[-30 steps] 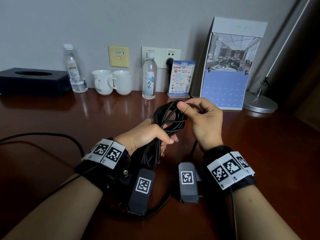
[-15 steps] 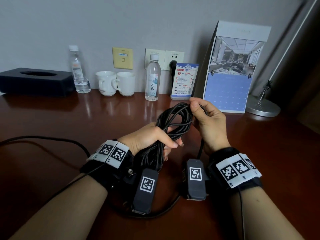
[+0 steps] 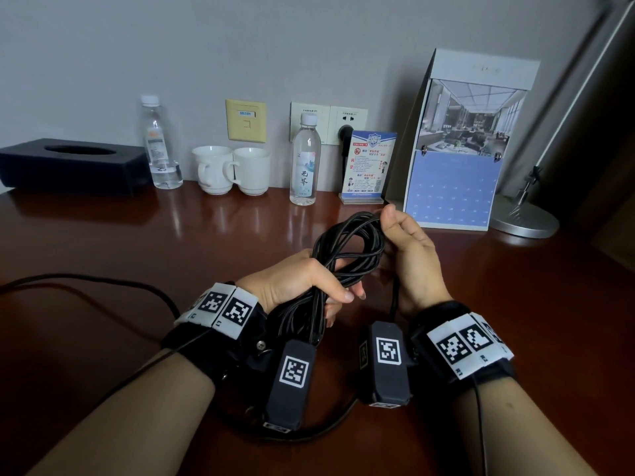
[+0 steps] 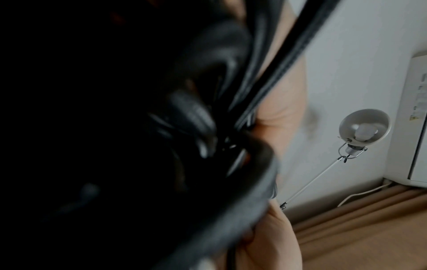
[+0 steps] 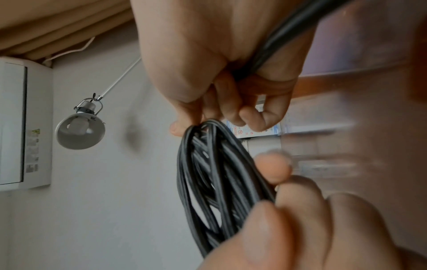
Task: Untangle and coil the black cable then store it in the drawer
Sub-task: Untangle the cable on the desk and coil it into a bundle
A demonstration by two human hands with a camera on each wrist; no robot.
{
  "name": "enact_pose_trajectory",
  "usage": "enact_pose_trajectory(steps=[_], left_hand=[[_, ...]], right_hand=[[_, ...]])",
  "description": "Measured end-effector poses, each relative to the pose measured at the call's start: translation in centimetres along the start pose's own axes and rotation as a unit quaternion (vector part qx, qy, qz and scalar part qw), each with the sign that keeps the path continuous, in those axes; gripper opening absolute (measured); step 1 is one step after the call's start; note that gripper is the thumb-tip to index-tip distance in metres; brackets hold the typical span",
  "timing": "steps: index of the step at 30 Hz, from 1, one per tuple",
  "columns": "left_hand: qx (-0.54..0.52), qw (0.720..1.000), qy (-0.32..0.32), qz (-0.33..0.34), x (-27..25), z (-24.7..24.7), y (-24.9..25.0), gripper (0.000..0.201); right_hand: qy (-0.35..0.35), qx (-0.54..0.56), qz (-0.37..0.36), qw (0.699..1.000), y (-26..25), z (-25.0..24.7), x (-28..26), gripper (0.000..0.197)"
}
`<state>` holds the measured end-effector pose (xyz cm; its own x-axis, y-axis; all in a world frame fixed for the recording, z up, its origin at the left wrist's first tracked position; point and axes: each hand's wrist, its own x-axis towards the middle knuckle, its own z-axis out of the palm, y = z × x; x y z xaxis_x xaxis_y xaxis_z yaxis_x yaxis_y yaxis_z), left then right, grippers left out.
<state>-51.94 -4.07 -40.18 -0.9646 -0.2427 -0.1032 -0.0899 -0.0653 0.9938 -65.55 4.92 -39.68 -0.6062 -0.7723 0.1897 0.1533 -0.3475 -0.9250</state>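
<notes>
Over a polished wooden desk (image 3: 171,242), coiling of the black cable (image 3: 347,249) is well under way.
Left hand (image 3: 295,283) grips the gathered loops; right hand (image 3: 409,249) pinches their top, a loose strand trailing below. Next, likely, that strand must be wound on. No drawer is in sight.
</notes>
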Motion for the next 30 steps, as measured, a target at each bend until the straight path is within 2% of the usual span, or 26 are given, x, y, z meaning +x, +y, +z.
enact_pose_trajectory(steps=[4,8,11,14,23,30], left_hand=[[-0.005,1.0,0.001,-0.001,0.0,-0.2,-0.2,0.019],[-0.017,1.0,-0.009,0.0,0.0,-0.2,-0.2,0.018],[-0.032,0.999,-0.017,0.004,0.0,-0.3,-0.3,0.019],[-0.031,0.999,-0.018,0.009,0.0,-0.4,-0.3,0.019],[-0.074,0.996,-0.049,-0.016,-0.2,-0.3,-0.1,0.016],[-0.132,0.985,-0.111,0.013,-0.8,1.3,1.3,0.016]], right_hand=[[-0.009,0.01,0.036,0.999,0.3,-0.2,0.2,0.028],[-0.014,0.026,0.052,0.998,0.6,-0.4,0.5,0.025],[-0.009,0.033,0.053,0.998,1.0,-0.4,0.8,0.035],[0.0,0.051,0.054,0.997,1.4,-0.2,0.9,0.025],[-0.015,0.135,0.058,0.989,1.1,-0.1,1.2,0.032],[-0.021,0.088,0.037,0.995,0.4,0.4,0.6,0.018]])
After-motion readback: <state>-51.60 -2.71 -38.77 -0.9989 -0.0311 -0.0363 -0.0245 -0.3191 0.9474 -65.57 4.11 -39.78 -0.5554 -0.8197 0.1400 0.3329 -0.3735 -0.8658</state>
